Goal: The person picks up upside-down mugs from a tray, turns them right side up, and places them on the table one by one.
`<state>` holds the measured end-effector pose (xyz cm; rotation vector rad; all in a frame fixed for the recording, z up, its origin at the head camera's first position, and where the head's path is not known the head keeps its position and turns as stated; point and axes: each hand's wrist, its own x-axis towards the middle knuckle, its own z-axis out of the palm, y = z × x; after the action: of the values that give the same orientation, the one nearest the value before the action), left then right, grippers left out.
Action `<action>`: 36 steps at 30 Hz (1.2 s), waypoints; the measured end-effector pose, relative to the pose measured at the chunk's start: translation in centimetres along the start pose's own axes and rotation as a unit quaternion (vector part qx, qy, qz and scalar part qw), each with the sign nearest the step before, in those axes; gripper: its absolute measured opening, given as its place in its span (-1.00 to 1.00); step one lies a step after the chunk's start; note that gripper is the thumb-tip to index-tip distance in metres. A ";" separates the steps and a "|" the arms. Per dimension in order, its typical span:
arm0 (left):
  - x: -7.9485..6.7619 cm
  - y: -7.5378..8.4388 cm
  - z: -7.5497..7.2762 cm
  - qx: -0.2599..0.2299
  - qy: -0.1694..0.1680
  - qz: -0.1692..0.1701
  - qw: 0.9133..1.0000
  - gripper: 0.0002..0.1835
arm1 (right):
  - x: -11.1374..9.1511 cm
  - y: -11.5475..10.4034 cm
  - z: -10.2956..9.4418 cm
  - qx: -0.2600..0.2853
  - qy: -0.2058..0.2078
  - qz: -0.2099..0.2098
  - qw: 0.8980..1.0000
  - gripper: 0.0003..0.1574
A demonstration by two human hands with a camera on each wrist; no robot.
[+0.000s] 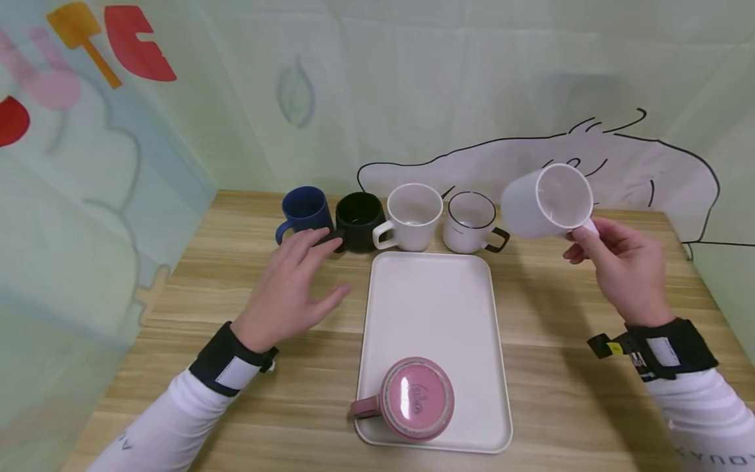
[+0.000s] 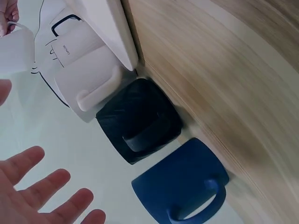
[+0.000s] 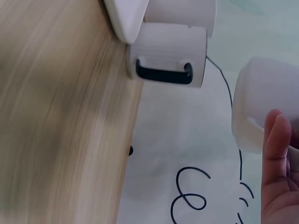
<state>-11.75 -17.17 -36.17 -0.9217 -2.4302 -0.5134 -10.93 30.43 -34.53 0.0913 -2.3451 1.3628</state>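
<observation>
Head view: my right hand (image 1: 628,272) has the held mug (image 1: 545,203), plain white, by its handle, pinched between thumb and fingers. The mug's body sits beyond my fingertips, up and to the left of the hand, above the bench (image 1: 560,321). It is tilted, its mouth turned to the right and towards me. My left hand (image 1: 289,288) has hold of nothing; its fingers are extended and spread, the thumb well apart from them. The held mug is well off to its right. Nearest to this hand are the blue mug (image 1: 305,206) and the black mug (image 1: 362,223). To the right of these stand the white mug (image 1: 415,219) and the black-handled mug (image 1: 466,226), all four in a row along the back. In front lies the tray (image 1: 433,301); at its near end the pink mug (image 1: 417,400) rests upside down, its handle pointing left across the rim.

Left wrist view: my left fingers are outstretched, with a visible gap between them and both the blue and black mugs. The held mug appears at the upper left edge, with my right hand above it.

Right wrist view: my fingers lie against the held mug at the right edge; its handle is mostly hidden. The mug is apart from the black-handled mug.
</observation>
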 end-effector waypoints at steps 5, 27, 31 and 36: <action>-0.6 -0.3 -0.2 0.021 -0.041 -0.019 0.999 -0.19 | 0.5 1.0 -0.4 -0.025 -0.002 0.030 0.999 -0.54; -2.7 -1.0 0.2 0.041 -0.134 -0.053 0.989 -0.04 | 1.7 4.3 0.2 -0.093 -0.047 0.069 0.992 -0.44; -2.8 -1.0 0.4 0.042 -0.140 -0.056 0.988 -0.02 | 1.7 4.8 0.2 -0.107 -0.058 0.071 0.990 -0.44; -3.0 -1.0 0.4 0.044 -0.145 -0.060 0.987 -0.03 | 1.8 5.3 0.4 -0.121 -0.074 0.073 0.987 -0.44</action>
<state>-10.63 -19.17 -38.38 -0.8674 -2.7587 -0.3274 -14.07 33.07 -38.30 -0.0547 -2.6702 1.1601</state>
